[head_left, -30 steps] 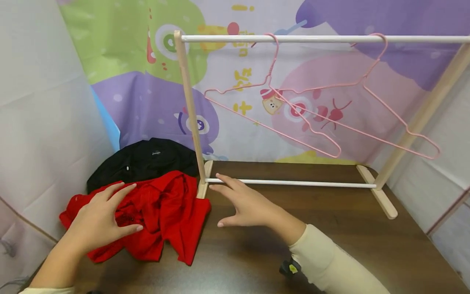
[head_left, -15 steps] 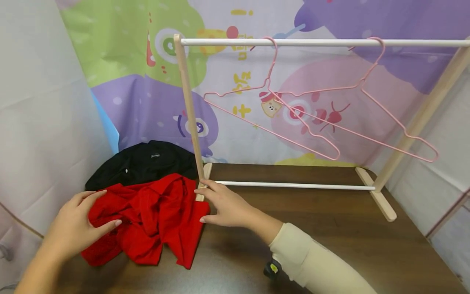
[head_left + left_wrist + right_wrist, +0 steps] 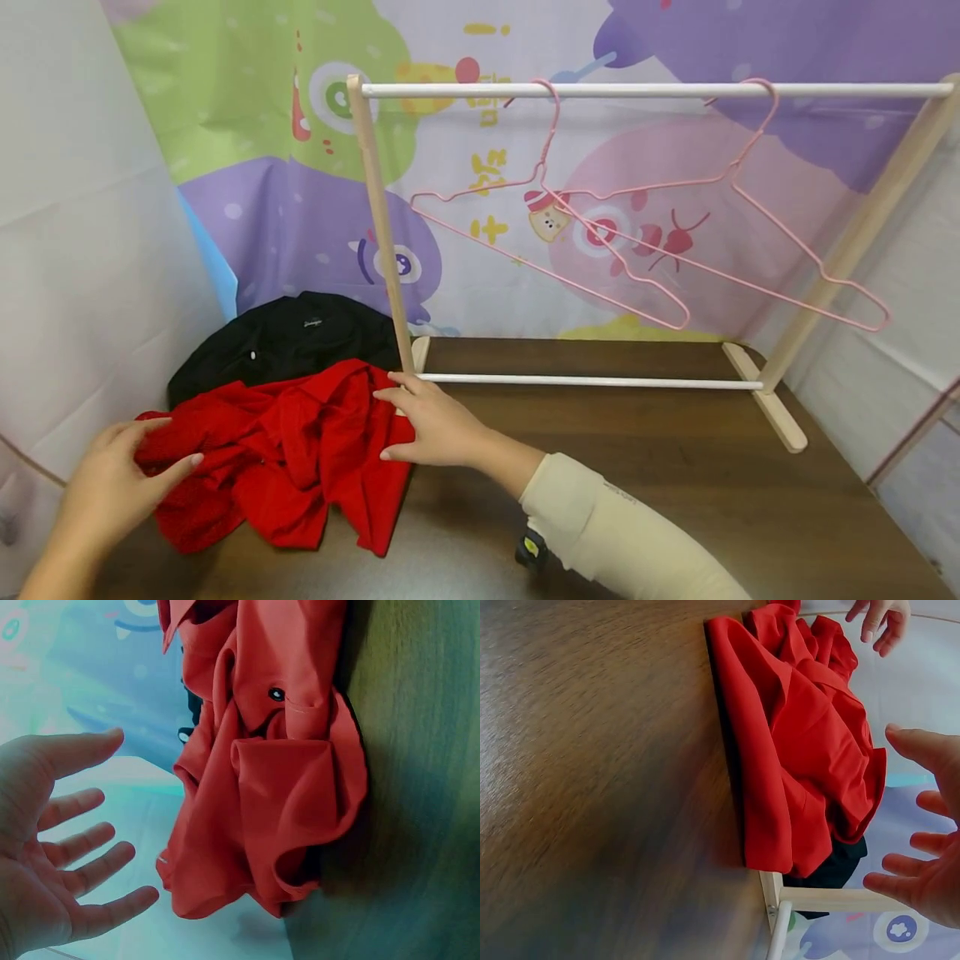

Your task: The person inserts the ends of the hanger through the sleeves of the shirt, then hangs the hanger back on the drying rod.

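A crumpled red garment [image 3: 300,450] lies in a heap on the left of the table, with a dark button showing in the left wrist view. My left hand [image 3: 108,483] hovers at its left end, fingers spread and thumb apart, a gap showing between fingertips and cloth in the left wrist view. Over the right end of the heap is my right hand [image 3: 435,423], its fingers loosely extended. The right wrist view shows that hand [image 3: 926,832] beside the red cloth [image 3: 817,742], holding nothing. Behind the red garment lies a black cloth item [image 3: 292,337], partly hidden by it.
A wooden rack with a white top rail [image 3: 645,90] stands at the back. Two pink wire hangers hang from it, a left hanger [image 3: 480,242] and a right hanger [image 3: 780,225]. The rack's left post [image 3: 382,225] rises close behind my right hand. A patterned backdrop hangs behind.
Both hands have moved left and somewhat down; the right one has come over the red garment's right end, the left one out to its left end. The garment lies where it was.
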### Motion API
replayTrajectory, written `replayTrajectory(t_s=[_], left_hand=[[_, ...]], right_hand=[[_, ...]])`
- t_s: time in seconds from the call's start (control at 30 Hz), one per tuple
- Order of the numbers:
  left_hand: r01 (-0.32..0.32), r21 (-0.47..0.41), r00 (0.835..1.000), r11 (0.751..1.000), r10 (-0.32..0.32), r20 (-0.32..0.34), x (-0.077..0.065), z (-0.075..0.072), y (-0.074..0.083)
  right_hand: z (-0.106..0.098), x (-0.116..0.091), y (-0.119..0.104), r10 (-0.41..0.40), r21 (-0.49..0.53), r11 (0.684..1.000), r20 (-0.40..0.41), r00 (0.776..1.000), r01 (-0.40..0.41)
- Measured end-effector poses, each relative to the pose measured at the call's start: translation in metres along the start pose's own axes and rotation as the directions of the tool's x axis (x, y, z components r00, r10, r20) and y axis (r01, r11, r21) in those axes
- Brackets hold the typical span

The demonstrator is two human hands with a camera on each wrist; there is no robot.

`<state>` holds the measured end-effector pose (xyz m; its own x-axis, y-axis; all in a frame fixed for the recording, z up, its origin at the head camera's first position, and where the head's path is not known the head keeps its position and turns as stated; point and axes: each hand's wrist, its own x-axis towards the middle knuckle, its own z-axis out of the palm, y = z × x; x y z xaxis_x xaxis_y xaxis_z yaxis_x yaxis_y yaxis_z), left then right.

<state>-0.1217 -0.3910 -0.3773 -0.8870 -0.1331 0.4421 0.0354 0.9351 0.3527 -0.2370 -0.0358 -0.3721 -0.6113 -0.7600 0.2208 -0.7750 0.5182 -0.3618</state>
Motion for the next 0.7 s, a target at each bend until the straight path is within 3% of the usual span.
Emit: replayTrajectory(t_s=[0.23, 0.4, 0.5, 0.6, 0.7], left_hand=[[0.090, -0.031, 0.996, 0.995, -0.091, -0.021, 0.000, -0.001, -0.004], [0.213, -0.082, 0.977, 0.974, -0.211, 0.028, 0.001, -0.001, -0.007], [0.336, -0.121, 0.941, 0.934, -0.330, 0.074, 0.004, -0.002, -0.009], [0.461, -0.140, 0.887, 0.876, -0.448, 0.115, 0.006, -0.003, -0.010], [0.554, -0.190, 0.832, 0.810, -0.527, 0.174, 0.008, 0.000, -0.013]], right_hand=[[0.006, 0.009, 0.001, 0.055, 0.122, 0.991, 0.024, 0.998, -0.057], [0.016, 0.019, 0.000, 0.100, 0.176, 0.979, 0.007, 0.995, -0.100], [0.022, 0.027, -0.004, 0.138, 0.195, 0.972, -0.018, 0.990, -0.132], [0.029, 0.034, -0.008, 0.191, 0.238, 0.955, -0.038, 0.981, -0.177], [0.034, 0.040, -0.010, 0.255, 0.286, 0.930, -0.053, 0.966, -0.230]])
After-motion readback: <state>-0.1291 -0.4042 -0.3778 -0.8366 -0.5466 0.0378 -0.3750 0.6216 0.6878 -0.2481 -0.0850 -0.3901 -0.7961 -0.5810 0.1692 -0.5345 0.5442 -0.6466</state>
